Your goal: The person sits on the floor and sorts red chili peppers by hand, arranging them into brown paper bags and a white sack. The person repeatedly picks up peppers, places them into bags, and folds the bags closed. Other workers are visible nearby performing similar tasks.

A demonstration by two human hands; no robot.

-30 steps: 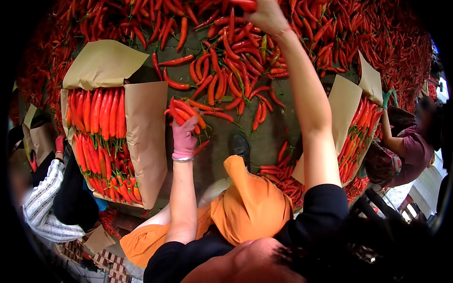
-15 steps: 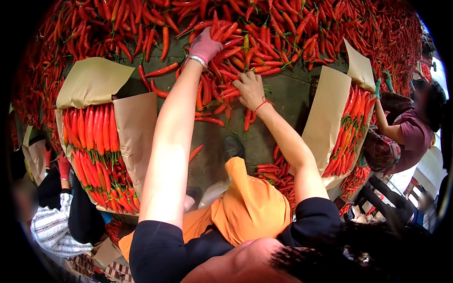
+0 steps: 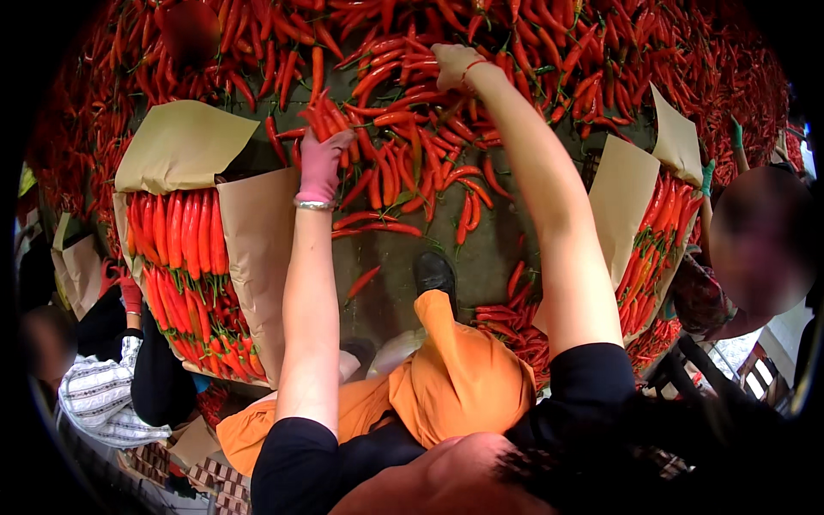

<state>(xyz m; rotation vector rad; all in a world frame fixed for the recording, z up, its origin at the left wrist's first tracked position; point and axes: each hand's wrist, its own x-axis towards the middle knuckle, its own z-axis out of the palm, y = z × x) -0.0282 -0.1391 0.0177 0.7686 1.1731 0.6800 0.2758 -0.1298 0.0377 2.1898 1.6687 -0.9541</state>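
Left hand has pulled back and leftward since the earlier frame; right hand has reached farther out. Nearest: one stray chilli on the floor. I count two chilli-filled paper boxes flanking it, left box and right box, flaps up, probably for access. Left grips one chilli bunch, likely keeping it together; can't tell right's grip. Beyond: one heap, uncountable.

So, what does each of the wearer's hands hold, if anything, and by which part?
Left hand: red chilies, by the ends nearest the wrist, stem or tip unclear. Right hand: cannot tell.
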